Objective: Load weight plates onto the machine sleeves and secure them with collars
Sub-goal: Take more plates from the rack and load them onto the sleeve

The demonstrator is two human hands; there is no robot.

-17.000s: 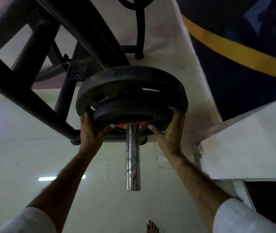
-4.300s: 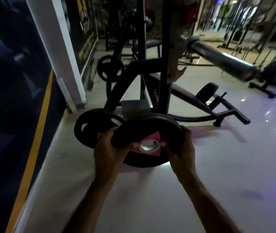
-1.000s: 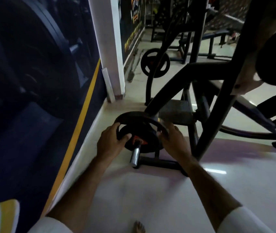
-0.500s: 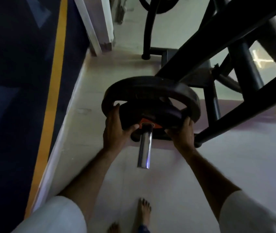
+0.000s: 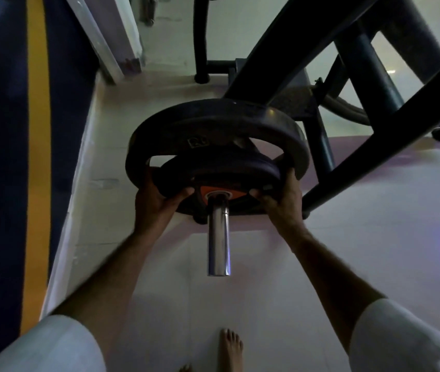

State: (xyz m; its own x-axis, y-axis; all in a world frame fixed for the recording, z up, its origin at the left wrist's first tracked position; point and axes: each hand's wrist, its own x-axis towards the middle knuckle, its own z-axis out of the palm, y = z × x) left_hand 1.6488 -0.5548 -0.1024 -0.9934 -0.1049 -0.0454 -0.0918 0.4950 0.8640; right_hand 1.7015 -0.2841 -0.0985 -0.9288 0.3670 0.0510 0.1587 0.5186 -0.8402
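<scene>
Small plate (image 5: 221,170) now farther along sleeve (image 5: 218,237), against large plate (image 5: 213,124), both hands (image 5: 157,202) (image 5: 280,202) clamped on its rim.

Two bare forearms run up from the bottom corners, each out of a loose white short sleeve (image 5: 52,345), the right sleeve (image 5: 401,336) cut off at the elbow. The left hand (image 5: 154,202) and right hand (image 5: 280,202) are ungloved and ringless. One bare foot (image 5: 230,347) shows below.
</scene>
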